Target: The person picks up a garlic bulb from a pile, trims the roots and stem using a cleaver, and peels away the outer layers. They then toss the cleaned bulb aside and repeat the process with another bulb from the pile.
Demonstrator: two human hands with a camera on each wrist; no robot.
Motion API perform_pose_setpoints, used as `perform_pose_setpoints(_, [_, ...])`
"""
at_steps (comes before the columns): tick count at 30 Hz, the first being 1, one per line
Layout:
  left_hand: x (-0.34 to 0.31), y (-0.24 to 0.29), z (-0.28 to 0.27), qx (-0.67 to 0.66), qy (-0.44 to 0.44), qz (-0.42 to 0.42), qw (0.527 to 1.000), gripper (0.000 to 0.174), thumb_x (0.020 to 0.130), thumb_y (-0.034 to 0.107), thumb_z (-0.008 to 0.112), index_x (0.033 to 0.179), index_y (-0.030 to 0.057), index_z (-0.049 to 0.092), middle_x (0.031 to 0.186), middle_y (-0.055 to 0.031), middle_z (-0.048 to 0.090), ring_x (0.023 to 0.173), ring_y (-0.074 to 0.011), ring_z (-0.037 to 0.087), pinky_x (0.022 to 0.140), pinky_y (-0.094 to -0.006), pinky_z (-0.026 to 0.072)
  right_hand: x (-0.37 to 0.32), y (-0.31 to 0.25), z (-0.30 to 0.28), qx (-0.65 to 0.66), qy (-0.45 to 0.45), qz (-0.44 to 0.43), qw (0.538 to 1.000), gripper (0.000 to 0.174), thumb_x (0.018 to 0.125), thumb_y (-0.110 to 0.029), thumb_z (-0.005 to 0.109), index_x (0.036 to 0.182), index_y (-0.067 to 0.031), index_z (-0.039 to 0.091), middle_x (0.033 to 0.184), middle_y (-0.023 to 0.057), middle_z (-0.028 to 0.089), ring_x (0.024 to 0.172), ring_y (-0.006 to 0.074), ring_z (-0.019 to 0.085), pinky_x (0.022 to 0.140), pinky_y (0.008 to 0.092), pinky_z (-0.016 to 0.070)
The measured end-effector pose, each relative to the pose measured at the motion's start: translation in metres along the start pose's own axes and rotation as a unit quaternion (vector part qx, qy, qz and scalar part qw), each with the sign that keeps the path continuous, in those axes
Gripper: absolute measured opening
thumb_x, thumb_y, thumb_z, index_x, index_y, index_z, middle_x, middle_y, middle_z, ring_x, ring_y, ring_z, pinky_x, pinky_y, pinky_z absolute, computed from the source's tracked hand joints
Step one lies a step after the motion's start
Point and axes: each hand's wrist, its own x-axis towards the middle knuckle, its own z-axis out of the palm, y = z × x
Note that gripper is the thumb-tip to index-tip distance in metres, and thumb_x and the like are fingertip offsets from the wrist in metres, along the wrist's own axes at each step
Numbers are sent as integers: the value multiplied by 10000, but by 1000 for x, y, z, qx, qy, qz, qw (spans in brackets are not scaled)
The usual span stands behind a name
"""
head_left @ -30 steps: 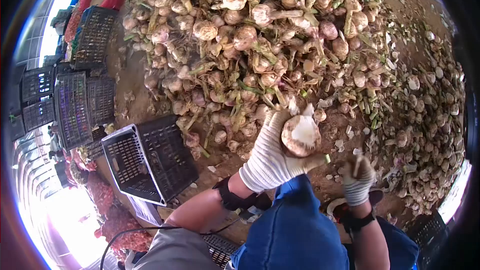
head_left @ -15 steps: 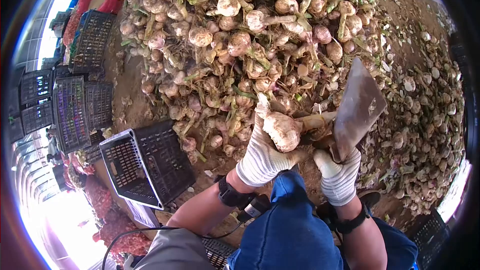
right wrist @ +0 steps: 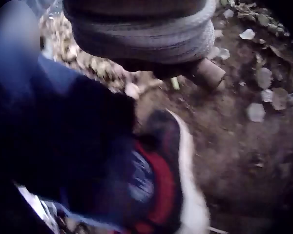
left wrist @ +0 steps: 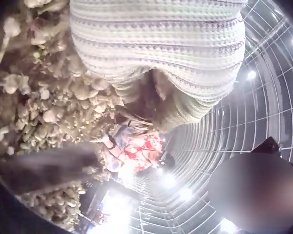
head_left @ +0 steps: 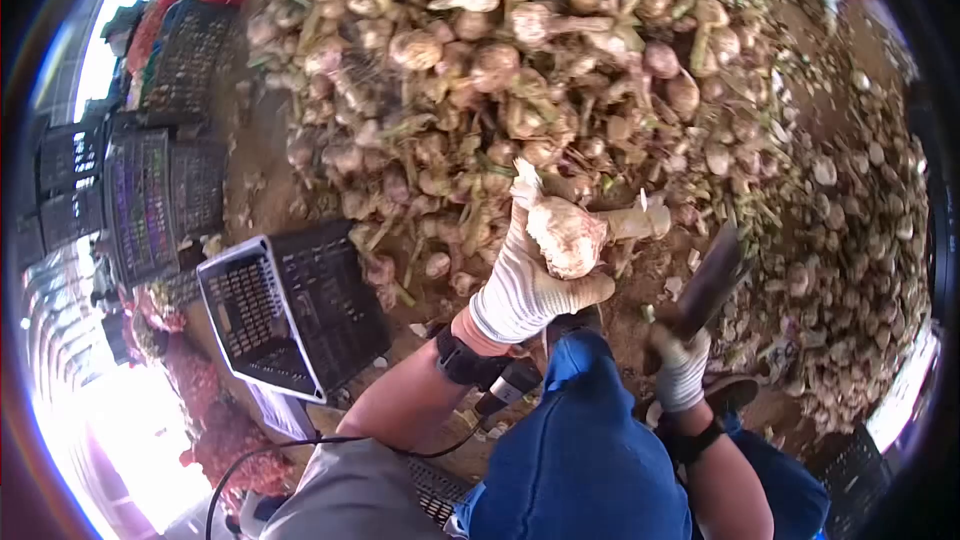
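Note:
In the head view the gloved left hand [head_left: 528,285] grips a garlic bulb [head_left: 566,238], its thick stem stub [head_left: 640,222] pointing right. The gloved right hand [head_left: 682,365] holds a broad-bladed knife [head_left: 712,280] by its handle, blade tilted up and right, apart from the bulb. The left wrist view shows the striped glove of the left hand [left wrist: 158,53] from behind, with a blurred blade [left wrist: 49,168] to its lower left. In the right wrist view, the right hand [right wrist: 141,39] curls round the handle, whose end [right wrist: 210,73] sticks out; the blade is out of that view.
A large heap of stemmed garlic [head_left: 450,70] lies ahead, and a pile of trimmed bulbs [head_left: 840,260] at right. A black crate [head_left: 330,310] lies tipped at left, near stacked crates [head_left: 140,200]. A shoe [right wrist: 161,161] is beneath the right hand.
The knife came up to the stem and has now swung down and right, away from it. The left hand's bulb, first seen cut face up, now shows a stem, shorter than half a second ago.

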Motion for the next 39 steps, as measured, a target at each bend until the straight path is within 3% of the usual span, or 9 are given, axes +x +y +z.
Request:
perform_pose_setpoints(3, [-3, -25, 30, -328, -47, -173, 927, 741, 724, 79, 762, 1318, 119, 322, 1070, -31, 580, 990, -150, 530, 927, -339, 445, 45, -75, 5, 382, 96, 153, 906, 209, 833, -156, 622, 972, -6, 663, 793, 49, 641, 704, 136, 595, 627, 275, 482])
perform_pose_setpoints(7, [-4, -37, 2, 202, -89, -259, 940, 727, 754, 92, 757, 1361, 115, 357, 1153, -132, 530, 921, -182, 541, 864, -333, 496, 54, -81, -21, 222, 125, 190, 948, 133, 804, -185, 687, 846, -59, 689, 705, 36, 623, 614, 106, 583, 544, 226, 459])
perform_pose_setpoints(9, [-22, -51, -40, -8, 20, -322, 947, 355, 840, 232, 681, 1101, 23, 561, 1016, -140, 631, 814, -147, 565, 738, -289, 510, 46, -72, -65, 250, 299, 230, 892, 206, 784, -224, 717, 909, -68, 670, 679, 34, 618, 560, 104, 570, 486, 232, 449])
perform_pose_setpoints(15, [-115, -97, -89, 478, 47, -324, 815, 700, 766, 419, 715, 1259, -22, 485, 1070, -215, 651, 1003, -306, 635, 868, -364, 482, 12, 26, -186, 258, 449, 192, 833, 216, 805, -300, 698, 856, -102, 629, 574, -4, 513, 467, 103, 448, 438, 263, 376])
perform_pose_setpoints(24, [-93, -113, -63, 488, 114, -382, 776, 872, 709, 472, 743, 1355, 17, 375, 964, -219, 666, 901, -335, 658, 760, -406, 521, -24, 28, -40, 139, 234, 166, 948, 134, 826, -90, 650, 953, -51, 641, 738, -7, 617, 560, 74, 504, 501, 229, 400])
perform_pose_setpoints(29, [-79, -64, -35, 115, 43, -136, 983, 682, 744, 100, 776, 1314, 78, 402, 1193, -88, 598, 1086, -183, 582, 943, -333, 466, -16, -32, -31, 170, 201, 208, 942, 196, 832, -86, 651, 1020, -34, 632, 851, 6, 649, 723, 91, 577, 664, 226, 469])
perform_pose_setpoints(33, [-46, -30, -6, -101, -96, -5, 990, 854, 784, -73, 671, 1447, 176, 194, 1342, -100, 459, 1198, -210, 510, 1012, -365, 411, 5, -91, -7, 245, 111, 162, 949, 159, 833, -98, 646, 977, -28, 655, 835, 14, 646, 716, 71, 562, 658, 221, 457])
perform_pose_setpoints(37, [-19, -3, 11, -97, -110, 33, 989, 1197, 716, 75, 806, 1477, 196, -110, 1413, -111, 371, 1245, -233, 446, 1039, -411, 360, 18, -111, 2, 97, 97, 59, 989, 174, 793, -99, 672, 942, -12, 643, 754, 13, 647, 632, 83, 558, 563, 229, 446])
perform_pose_setpoints(39, [-1, 15, 19, -311, -148, -74, 936, 879, 770, 366, 740, 1425, 112, 212, 1343, -140, 459, 1206, -264, 480, 1029, -438, 380, 19, -125, -8, -29, 91, -29, 995, 161, 733, -72, 689, 872, -18, 628, 737, 75, 646, 596, 149, 580, 545, 262, 457])
